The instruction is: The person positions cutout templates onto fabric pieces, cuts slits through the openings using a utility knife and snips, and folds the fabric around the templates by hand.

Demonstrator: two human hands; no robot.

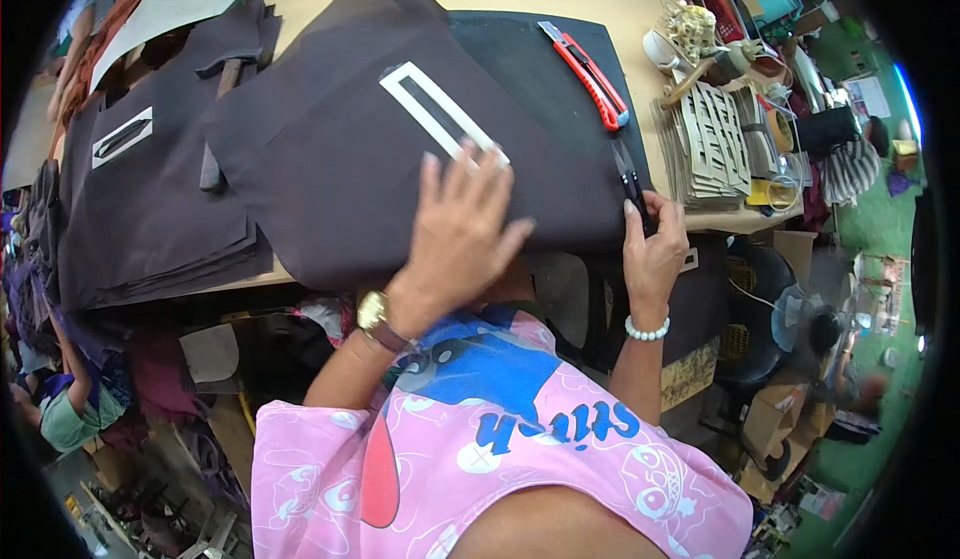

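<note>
Dark fabric [340,189] is spread over the table and partly over a dark green mat [500,39]. A white rectangular frame strip [420,102] lies on the fabric. My left hand [465,214], fingers spread, rests at the strip's lower end and holds nothing. At the fabric's right edge, my right hand [655,244] has its fingers closed on small black scissors [627,172], whose blades point away from me. Beyond them a red box cutter [588,74] lies on the mat.
On the left are stacked dark fabric pieces [150,219], one with a white frame [122,137], and a hammer [217,124]. Stacked cut-out cards [705,144] stand at the table's right, near a white machine-like object [685,34]. Another person [80,399] is at far left.
</note>
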